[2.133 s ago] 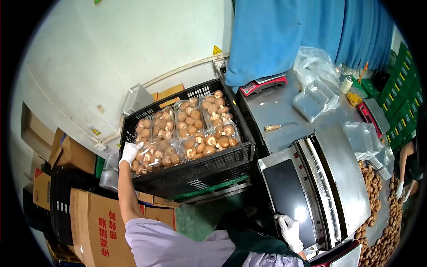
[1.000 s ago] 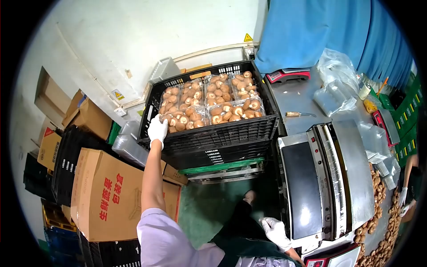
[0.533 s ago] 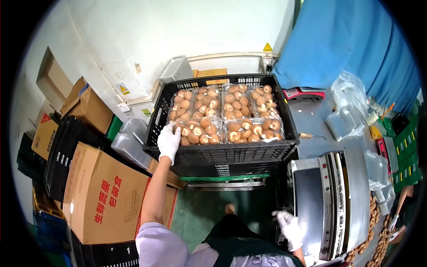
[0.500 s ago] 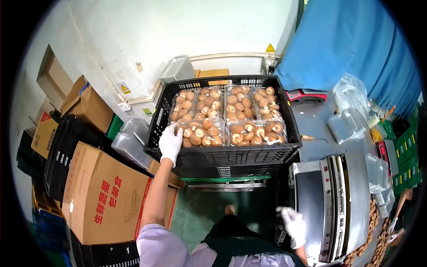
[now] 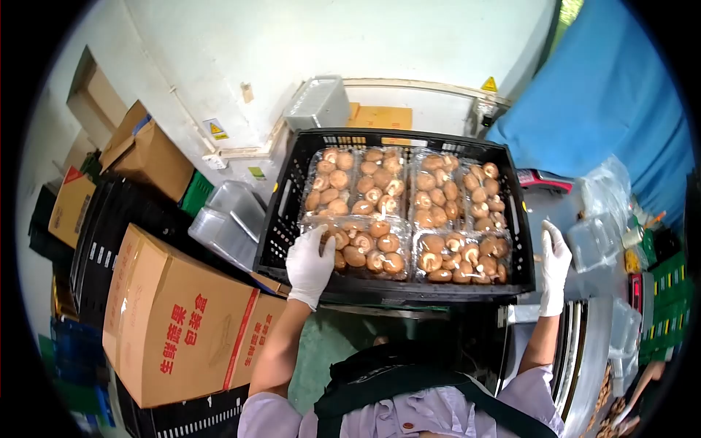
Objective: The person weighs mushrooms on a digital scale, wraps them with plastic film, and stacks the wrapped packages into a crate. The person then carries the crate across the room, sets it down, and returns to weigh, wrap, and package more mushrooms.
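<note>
A black plastic crate (image 5: 431,292) holds several clear wrapped packs of brown mushrooms (image 5: 376,248), two of them lying crosswise along the near side. My left hand (image 5: 312,266), in a white glove, is at the crate's near left corner, its fingertips at the edge of the near left pack; whether it grips anything is unclear. My right hand (image 5: 555,269), also gloved, is raised just outside the crate's right side, fingers apart and holding nothing.
Left stand a large cardboard box (image 5: 182,321) and clear plastic trays (image 5: 230,219). On the right are a metal-edged machine (image 5: 588,358), a red scale (image 5: 544,181), plastic bags (image 5: 606,190) and a blue curtain (image 5: 599,102). A co-worker's arm (image 5: 646,387) shows at lower right.
My right hand has risen from beside the machine to the crate's right side. My left hand remains at the near left corner. The view has shifted, and the crate appears larger and nearer.
</note>
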The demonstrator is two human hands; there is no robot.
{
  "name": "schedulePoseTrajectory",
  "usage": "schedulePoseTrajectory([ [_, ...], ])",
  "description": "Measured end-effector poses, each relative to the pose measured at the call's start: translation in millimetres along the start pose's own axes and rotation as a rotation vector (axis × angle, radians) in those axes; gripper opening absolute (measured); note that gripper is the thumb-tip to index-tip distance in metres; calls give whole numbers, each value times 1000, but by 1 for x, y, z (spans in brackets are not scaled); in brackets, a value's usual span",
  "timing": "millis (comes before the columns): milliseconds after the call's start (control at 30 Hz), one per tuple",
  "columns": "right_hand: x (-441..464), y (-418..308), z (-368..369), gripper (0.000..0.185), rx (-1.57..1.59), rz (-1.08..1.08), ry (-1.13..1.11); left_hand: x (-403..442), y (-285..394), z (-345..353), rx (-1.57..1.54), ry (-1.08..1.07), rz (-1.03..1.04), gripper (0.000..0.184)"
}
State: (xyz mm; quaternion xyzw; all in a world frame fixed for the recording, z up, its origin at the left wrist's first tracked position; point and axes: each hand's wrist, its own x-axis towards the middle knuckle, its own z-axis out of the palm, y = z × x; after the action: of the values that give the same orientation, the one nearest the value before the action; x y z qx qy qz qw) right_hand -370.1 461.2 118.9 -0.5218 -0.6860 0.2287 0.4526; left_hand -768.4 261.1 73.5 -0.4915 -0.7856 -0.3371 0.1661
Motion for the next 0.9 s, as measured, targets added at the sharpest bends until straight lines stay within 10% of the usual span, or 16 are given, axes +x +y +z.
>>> schedulePoseTrajectory([
  [300,89,61,57,50,175,195,-324,20,-5,-16,-225,10,-27,28],
  [500,105,65,79,27,362,535,-412,90,-69,-16,164,9,-308,51],
  [567,103,72,83,28,486,564,-368,107,-108,5,62,-157,-436,57],
  [633,105,79,82,30,532,567,-400,127,-115,13,-809,-435,-937,43],
  [700,104,83,83,29,563,556,-397,136,-115,18,-805,-397,-1069,23],
  [900,98,66,79,19,717,570,-421,122,-117,27,-561,-395,-927,39],
])
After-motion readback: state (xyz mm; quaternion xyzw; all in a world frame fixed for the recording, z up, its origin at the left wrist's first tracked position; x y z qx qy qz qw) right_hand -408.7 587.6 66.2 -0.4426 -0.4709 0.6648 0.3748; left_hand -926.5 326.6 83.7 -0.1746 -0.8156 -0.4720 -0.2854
